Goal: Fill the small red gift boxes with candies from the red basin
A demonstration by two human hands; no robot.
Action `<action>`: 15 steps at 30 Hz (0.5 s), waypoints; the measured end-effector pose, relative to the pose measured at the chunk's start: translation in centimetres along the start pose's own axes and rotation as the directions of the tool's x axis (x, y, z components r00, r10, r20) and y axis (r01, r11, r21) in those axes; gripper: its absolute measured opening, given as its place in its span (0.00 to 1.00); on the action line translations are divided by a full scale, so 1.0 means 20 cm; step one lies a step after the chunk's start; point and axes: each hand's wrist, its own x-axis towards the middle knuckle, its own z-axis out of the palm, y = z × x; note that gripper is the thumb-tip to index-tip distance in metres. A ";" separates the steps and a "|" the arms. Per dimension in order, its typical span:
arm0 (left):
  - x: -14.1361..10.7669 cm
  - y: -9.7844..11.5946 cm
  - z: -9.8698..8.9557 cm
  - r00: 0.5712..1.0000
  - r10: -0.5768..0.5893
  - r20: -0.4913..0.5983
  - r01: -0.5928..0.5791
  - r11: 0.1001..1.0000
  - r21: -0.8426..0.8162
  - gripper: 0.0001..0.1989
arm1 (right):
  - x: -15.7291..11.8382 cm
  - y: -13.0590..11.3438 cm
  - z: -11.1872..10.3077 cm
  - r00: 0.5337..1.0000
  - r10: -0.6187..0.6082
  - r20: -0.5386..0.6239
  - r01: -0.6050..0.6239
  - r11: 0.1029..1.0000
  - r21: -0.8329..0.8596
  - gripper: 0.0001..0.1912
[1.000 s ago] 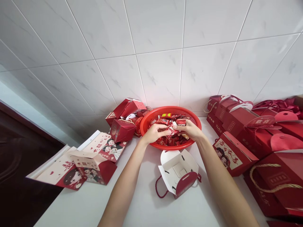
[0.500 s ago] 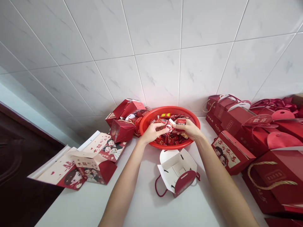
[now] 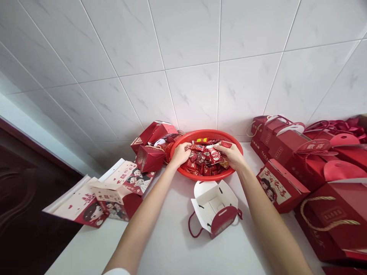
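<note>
R hand (image 3: 231, 156), just rt of ctr, has thumb & fingers clamped on a red/white packet (image 3: 213, 154) over the basket (image 3: 206, 178). L hand (image 3: 180, 154) is at basket's left side, by the sweets (image 3: 197, 168); can't tell if its fingertips are together or apart. Open box (image 3: 224, 220) on table (image 3: 172, 244), lower ctr, below basket. Red boxes (image 3: 304, 152) stacked along rt edge; printed cartons (image 3: 114, 204) lower left.
</note>
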 end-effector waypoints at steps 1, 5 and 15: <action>0.01 0.01 -0.01 0.999 0.000 0.049 -0.007 0.991 0.136 0.18 | 0.00 0.00 0.00 1.000 -0.001 -0.003 0.001 1.000 0.002 0.19; 0.03 0.07 -0.02 0.959 -0.079 0.274 -0.085 0.837 0.540 0.27 | -0.01 -0.01 0.00 0.999 0.005 -0.035 -0.004 1.000 0.017 0.18; -0.02 0.23 0.11 0.904 -0.244 0.351 -0.061 0.740 0.670 0.49 | 0.00 -0.01 -0.01 0.999 0.001 -0.054 0.003 0.997 0.077 0.16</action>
